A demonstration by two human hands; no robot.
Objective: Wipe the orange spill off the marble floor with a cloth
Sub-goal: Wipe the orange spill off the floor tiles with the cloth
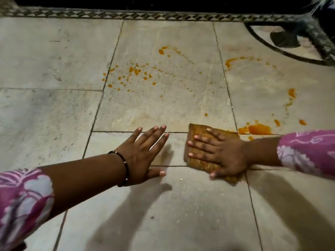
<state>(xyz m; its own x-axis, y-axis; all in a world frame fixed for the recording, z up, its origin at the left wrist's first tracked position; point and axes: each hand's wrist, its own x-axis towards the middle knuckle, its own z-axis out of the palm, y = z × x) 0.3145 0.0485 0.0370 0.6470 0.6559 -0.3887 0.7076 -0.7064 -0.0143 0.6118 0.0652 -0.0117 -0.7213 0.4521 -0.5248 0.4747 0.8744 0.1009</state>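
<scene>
The right hand (220,153) presses flat on the stained cloth (201,140) on the marble floor (54,115), beside an orange puddle (259,129); the left hand (143,154) rests open, holding nothing. Much remains, I judge — orange splatter (134,71) and streaks farther out.
</scene>
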